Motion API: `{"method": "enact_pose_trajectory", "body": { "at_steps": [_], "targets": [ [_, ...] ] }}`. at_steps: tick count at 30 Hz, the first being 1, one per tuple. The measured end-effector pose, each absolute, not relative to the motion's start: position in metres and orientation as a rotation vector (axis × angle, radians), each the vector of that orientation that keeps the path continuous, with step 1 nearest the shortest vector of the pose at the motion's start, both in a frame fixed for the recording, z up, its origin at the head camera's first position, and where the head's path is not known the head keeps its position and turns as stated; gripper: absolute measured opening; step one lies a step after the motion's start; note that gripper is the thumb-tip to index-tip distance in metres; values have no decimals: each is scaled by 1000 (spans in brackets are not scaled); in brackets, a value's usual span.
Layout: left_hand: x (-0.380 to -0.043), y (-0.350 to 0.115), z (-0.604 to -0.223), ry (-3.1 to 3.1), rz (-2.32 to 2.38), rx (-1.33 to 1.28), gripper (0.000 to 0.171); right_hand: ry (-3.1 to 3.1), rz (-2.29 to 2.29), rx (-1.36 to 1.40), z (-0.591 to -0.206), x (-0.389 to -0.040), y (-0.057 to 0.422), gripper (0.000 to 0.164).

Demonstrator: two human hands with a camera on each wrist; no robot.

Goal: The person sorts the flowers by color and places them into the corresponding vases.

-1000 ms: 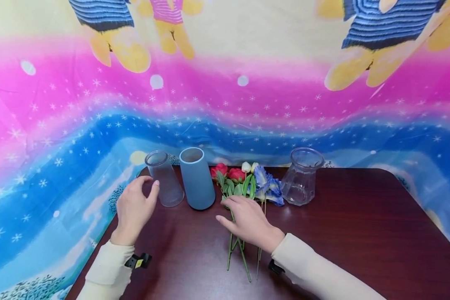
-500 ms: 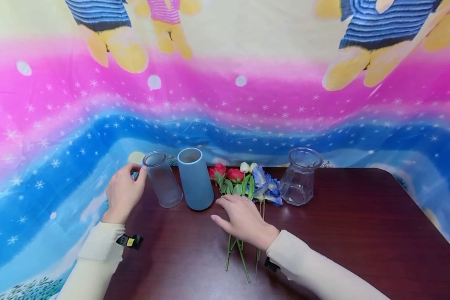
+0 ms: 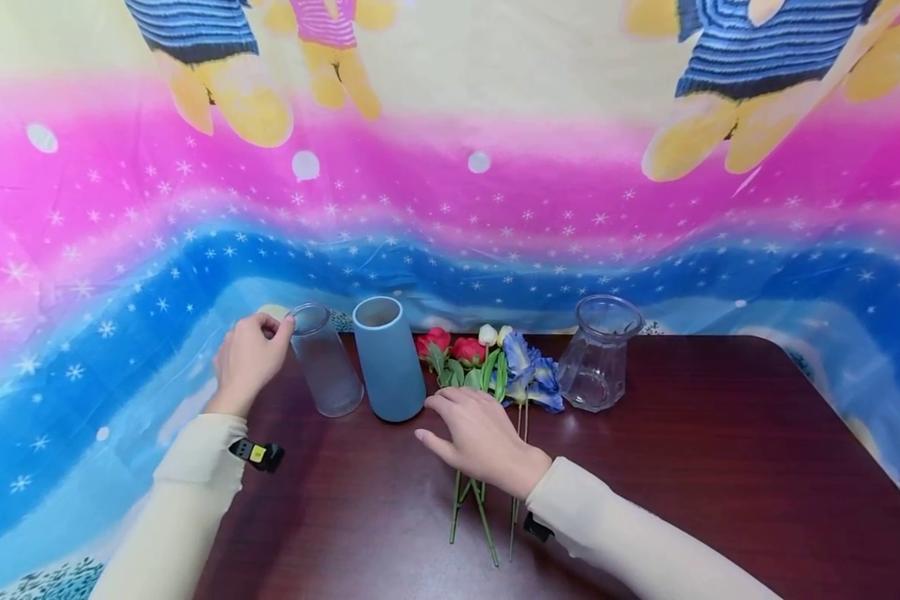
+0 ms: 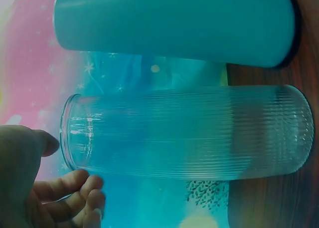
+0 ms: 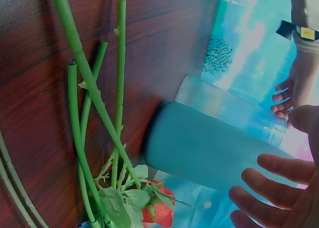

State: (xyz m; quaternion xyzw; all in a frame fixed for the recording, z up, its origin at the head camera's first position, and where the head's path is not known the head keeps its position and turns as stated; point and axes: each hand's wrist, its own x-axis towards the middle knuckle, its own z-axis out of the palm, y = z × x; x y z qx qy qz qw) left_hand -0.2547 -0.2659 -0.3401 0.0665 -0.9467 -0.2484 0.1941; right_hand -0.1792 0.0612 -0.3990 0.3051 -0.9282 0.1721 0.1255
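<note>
A ribbed clear glass vase [image 3: 327, 371] stands upright at the table's back left. My left hand [image 3: 251, 357] is at its rim: in the left wrist view, the thumb [image 4: 49, 143] is near the rim and the loosely bent fingers [image 4: 75, 195] are below it, with a gap between. Beside that vase stands a matte blue vase [image 3: 392, 367]. My right hand [image 3: 487, 437] hovers with spread fingers over flower stems [image 3: 482, 521], holding nothing. Red flowers [image 3: 468, 350], white tulips [image 3: 488, 335] and blue flowers [image 3: 532, 375] lie at the stems' far ends.
A clear faceted glass vase [image 3: 598, 367] with a flared rim stands right of the flowers. All of it rests on a dark red-brown wooden table [image 3: 720, 450]. Behind hangs a patterned cloth [image 3: 450, 208] along the table's back and left edges.
My left hand has moved left and forward, up to the ribbed glass vase's rim. My right hand has shifted slightly left over the stems. The vases and flowers stay in place.
</note>
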Motion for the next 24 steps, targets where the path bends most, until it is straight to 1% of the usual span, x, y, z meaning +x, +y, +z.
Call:
{"method": "enact_pose_trajectory", "body": {
  "at_steps": [13,20,24],
  "targets": [
    [-272,-274,-331,-2885,-878,129,54,-2704,488,897,-397,-179,61,45],
    [-275,-273,-326,-2899,-842,167,42,-2694,477,913,-396,-180,61,46],
    [-276,-275,-325,-2908,-848,136,41,-2704,475,905,-395,-180,61,46]
  ]
}}
